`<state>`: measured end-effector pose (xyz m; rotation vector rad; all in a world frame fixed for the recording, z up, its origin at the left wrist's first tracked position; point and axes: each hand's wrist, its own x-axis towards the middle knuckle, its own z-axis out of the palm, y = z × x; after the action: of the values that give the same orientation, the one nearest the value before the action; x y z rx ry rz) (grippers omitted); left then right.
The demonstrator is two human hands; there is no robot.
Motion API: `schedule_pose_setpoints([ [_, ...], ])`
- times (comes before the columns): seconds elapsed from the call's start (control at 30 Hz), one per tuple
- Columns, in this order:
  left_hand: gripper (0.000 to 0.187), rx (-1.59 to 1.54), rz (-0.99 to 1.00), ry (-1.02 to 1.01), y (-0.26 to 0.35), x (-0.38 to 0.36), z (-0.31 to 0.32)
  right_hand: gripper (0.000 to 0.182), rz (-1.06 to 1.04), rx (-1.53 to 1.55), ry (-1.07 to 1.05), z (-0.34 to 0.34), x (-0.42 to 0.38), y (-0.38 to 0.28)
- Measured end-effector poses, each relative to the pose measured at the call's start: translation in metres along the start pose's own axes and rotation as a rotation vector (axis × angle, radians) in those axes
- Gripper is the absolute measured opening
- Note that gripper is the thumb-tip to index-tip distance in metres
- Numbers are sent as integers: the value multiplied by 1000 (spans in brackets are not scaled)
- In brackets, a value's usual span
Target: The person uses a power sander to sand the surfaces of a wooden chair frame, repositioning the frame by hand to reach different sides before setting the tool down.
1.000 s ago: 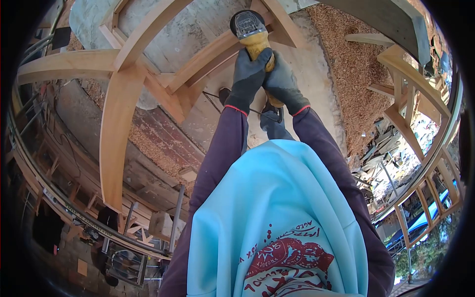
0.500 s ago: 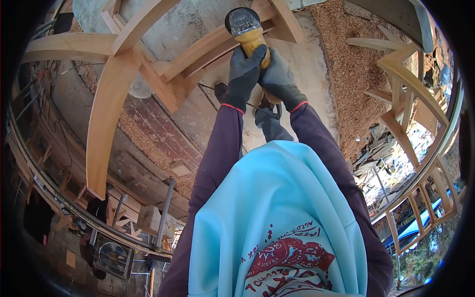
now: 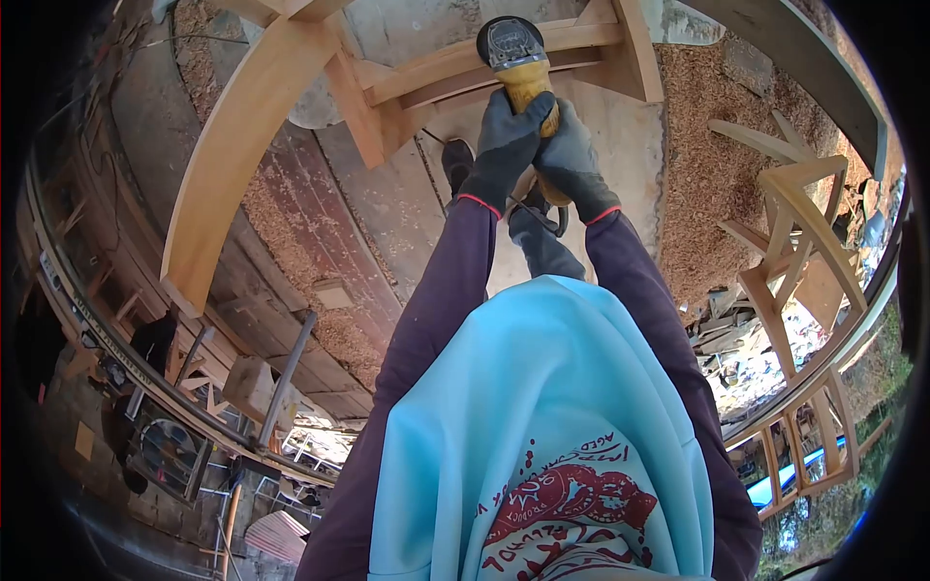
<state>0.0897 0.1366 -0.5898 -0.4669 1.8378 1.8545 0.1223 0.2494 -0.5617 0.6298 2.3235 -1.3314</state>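
Note:
A yellow angle grinder (image 3: 526,79) with a round dark disc at its head is held out in front of me in both gloved hands. My left hand (image 3: 511,140) wraps around its body from the left, closed on it. On the other side, my right hand (image 3: 570,155) is closed around the rear of the tool's body. The disc end overlaps a curved wooden rail (image 3: 455,73) of a wooden frame. A thick wooden post (image 3: 635,48) joins that rail on the right. A dark cord loops below my hands.
A broad curved wooden leg (image 3: 242,155) reaches down at the left. Wood shavings (image 3: 702,184) cover the ground at right, with more curved wooden frames (image 3: 809,208) beyond. My shoe (image 3: 457,163) stands on the slab behind the hands. A fan (image 3: 167,450) is at lower left.
My hands and the grinder have shifted right and slightly down in view, still gripping. The wooden frame has also shifted in view as the camera turned.

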Motion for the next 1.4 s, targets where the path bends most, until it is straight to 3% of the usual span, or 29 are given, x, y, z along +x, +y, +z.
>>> schedule_pose_setpoints([
  [0.23,53,-1,-47,178,-5,-40,-66,51,-59,-67,-155,54,-20,-32],
  [0.3,53,-252,-62,287,-1,-52,-78,54,-90,-57,-227,69,-24,-39],
  [0.43,53,-230,-54,276,-4,-54,-99,55,-111,-109,-233,85,-28,-47],
  [0.53,60,70,-96,230,-3,-47,-90,53,-50,-60,-195,73,-28,-44],
  [0.73,60,-53,-8,166,-6,-35,-69,51,-74,-80,-93,61,-16,-29],
  [1.07,49,-221,-41,233,-4,-58,-100,52,-116,-73,-225,89,-29,-42],
  [1.4,57,-20,-10,110,-2,-114,-29,48,-97,6,-90,18,-96,-8],
])
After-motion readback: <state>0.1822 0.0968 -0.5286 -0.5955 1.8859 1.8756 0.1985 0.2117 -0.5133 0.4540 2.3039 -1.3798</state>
